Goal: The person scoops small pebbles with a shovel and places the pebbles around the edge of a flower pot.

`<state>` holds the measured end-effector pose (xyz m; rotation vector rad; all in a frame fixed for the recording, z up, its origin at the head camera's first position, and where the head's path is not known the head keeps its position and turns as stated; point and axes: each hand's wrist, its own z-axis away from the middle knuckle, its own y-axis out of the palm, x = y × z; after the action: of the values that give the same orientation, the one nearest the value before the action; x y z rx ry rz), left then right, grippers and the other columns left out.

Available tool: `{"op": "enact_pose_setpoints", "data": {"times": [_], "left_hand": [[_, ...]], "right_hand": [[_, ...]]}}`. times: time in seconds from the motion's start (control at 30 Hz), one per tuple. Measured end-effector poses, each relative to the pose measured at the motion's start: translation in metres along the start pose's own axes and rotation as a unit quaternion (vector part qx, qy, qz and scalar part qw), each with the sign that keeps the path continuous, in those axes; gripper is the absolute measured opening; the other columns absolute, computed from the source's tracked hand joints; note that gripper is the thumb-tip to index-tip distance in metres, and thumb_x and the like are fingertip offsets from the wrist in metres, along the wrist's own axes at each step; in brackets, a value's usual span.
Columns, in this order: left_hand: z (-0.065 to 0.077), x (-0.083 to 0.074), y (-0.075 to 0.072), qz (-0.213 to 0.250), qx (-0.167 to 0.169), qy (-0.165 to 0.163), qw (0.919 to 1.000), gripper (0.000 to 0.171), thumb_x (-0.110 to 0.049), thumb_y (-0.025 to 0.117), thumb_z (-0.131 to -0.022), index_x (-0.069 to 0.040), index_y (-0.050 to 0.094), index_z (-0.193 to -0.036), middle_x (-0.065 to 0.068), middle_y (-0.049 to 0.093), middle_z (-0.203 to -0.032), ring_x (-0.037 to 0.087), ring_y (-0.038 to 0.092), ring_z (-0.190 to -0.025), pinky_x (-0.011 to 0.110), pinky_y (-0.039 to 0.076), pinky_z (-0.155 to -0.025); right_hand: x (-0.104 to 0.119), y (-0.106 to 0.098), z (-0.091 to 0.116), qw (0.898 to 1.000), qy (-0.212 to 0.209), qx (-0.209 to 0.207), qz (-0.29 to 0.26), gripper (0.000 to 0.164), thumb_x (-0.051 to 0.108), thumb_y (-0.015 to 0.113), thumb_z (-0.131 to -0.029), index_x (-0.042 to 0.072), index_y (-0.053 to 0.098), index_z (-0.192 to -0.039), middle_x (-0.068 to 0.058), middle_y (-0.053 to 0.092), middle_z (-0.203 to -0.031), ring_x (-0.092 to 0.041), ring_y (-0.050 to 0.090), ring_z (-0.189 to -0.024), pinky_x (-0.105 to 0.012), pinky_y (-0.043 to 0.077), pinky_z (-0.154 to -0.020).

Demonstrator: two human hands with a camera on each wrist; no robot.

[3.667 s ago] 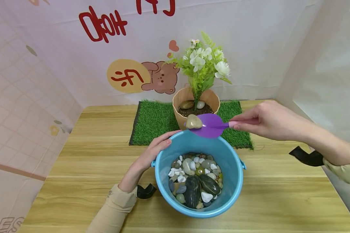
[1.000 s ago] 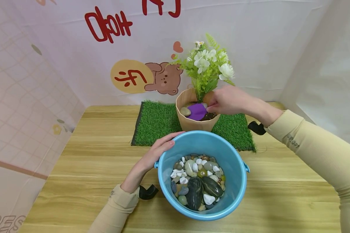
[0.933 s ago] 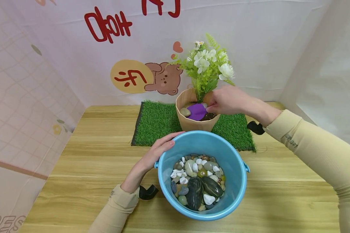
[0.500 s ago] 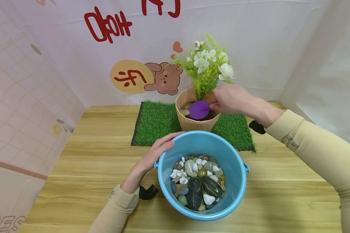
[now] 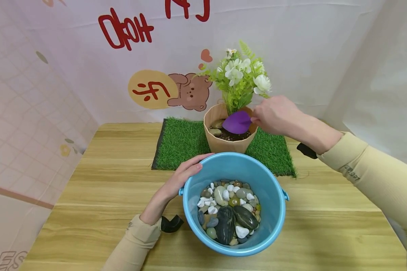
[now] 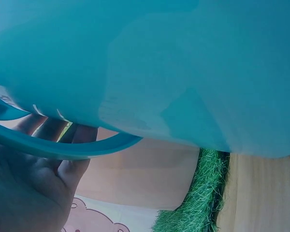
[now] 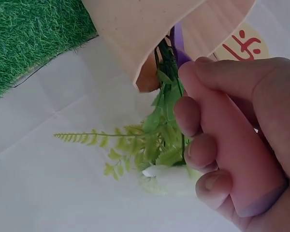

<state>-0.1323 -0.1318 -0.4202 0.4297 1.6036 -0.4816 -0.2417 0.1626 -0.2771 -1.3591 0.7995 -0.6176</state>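
My right hand [image 5: 278, 114] grips the pink handle [image 7: 234, 145] of a small garden trowel, fingers and thumb wrapped round it. The trowel's purple blade [image 5: 237, 122] is tilted over the soil inside a beige flowerpot [image 5: 228, 146], with no stone on it. White flowers [image 5: 235, 71] with green leaves stand in the pot. A tan stone [image 5: 215, 132] and a brown stone [image 5: 218, 124] lie at its left side. My left hand [image 5: 179, 178] holds the rim of a blue bucket [image 5: 278, 222] at its upper left, fingers outside. In the left wrist view, those fingers pass behind the bucket's handle [image 6: 63, 149].
Several pebbles [image 5: 220, 195], white, grey and green, lie in the bucket with two large dark stones [image 5: 225, 226]. The pot stands on a green turf mat [image 5: 179, 143] at the back of the wooden table [image 5: 115, 180]. A printed cloth [image 5: 291, 45] hangs behind.
The trowel carried the tan stone from above the bucket into the pot, and the stone now lies there. The blade has since lifted and drawn right. My left hand keeps its place.
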Motion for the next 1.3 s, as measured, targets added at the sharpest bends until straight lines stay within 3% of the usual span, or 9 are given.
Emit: {"op": "enact_pose_setpoints", "data": {"times": [0.17,0.43,0.7,0.8,0.97,1.1,1.3], "left_hand": [[0.000,-0.001,0.000,0.005,0.002,0.000,1.0000,0.060,-0.026,0.040,-0.107,-0.002,0.037,-0.162,0.030,0.048,-0.159,0.054,0.055,-0.138,0.063,0.058,-0.103],[0.000,-0.002,0.001,0.009,0.007,0.002,0.9999,0.059,-0.025,0.039,-0.107,-0.003,0.037,-0.162,0.030,0.047,-0.160,0.055,0.054,-0.139,0.063,0.057,-0.104],[0.000,-0.003,0.001,0.012,0.009,-0.002,0.9999,0.060,-0.025,0.039,-0.107,-0.004,0.036,-0.163,0.029,0.046,-0.160,0.055,0.053,-0.141,0.063,0.056,-0.106],[0.000,-0.003,0.001,0.010,0.007,0.001,0.9999,0.060,-0.025,0.039,-0.107,-0.003,0.036,-0.163,0.030,0.047,-0.159,0.055,0.054,-0.140,0.063,0.057,-0.105],[0.000,-0.003,0.000,0.008,0.006,0.001,0.9999,0.060,-0.026,0.038,-0.107,-0.003,0.037,-0.162,0.031,0.047,-0.159,0.055,0.055,-0.138,0.062,0.058,-0.104],[-0.001,-0.003,0.001,0.008,0.007,0.000,0.9999,0.060,-0.026,0.037,-0.107,-0.003,0.036,-0.163,0.031,0.046,-0.159,0.055,0.055,-0.139,0.062,0.058,-0.105],[0.000,-0.002,0.001,0.002,0.000,-0.003,1.0000,0.060,-0.026,0.038,-0.107,-0.003,0.037,-0.162,0.029,0.047,-0.159,0.053,0.055,-0.139,0.063,0.058,-0.105]], "right_hand": [[-0.001,-0.004,0.013,0.999,-0.007,-0.032,0.002,0.032,0.021,0.063,-0.101,0.015,0.066,-0.070,-0.001,0.060,-0.062,-0.018,0.052,-0.057,-0.040,0.048,-0.053],[-0.004,-0.008,0.041,0.992,-0.031,-0.118,0.019,0.041,0.021,0.064,-0.102,0.018,0.049,-0.063,0.001,0.049,-0.058,-0.017,0.045,-0.052,-0.036,0.036,-0.045],[-0.002,-0.019,0.066,0.988,-0.024,-0.147,0.025,0.039,0.024,0.068,-0.101,0.020,0.047,-0.068,0.002,0.047,-0.057,-0.014,0.045,-0.049,-0.033,0.029,-0.042],[0.000,-0.025,0.073,0.987,-0.028,-0.155,0.022,0.032,0.025,0.069,-0.100,0.021,0.056,-0.072,0.002,0.053,-0.058,-0.015,0.051,-0.050,-0.034,0.033,-0.041],[0.006,-0.031,0.084,0.982,-0.052,-0.183,0.009,0.006,0.024,0.075,-0.096,0.020,0.079,-0.095,0.004,0.064,-0.064,-0.015,0.060,-0.052,-0.035,0.039,-0.040],[0.011,-0.032,0.095,0.976,-0.072,-0.205,0.005,0.015,0.023,0.080,-0.090,0.019,0.084,-0.104,0.007,0.061,-0.062,-0.011,0.054,-0.050,-0.031,0.034,-0.040],[0.024,-0.031,0.107,0.967,-0.101,-0.235,0.015,0.022,0.023,0.086,-0.083,0.019,0.085,-0.104,0.011,0.051,-0.059,-0.007,0.049,-0.051,-0.030,0.033,-0.040]]}}
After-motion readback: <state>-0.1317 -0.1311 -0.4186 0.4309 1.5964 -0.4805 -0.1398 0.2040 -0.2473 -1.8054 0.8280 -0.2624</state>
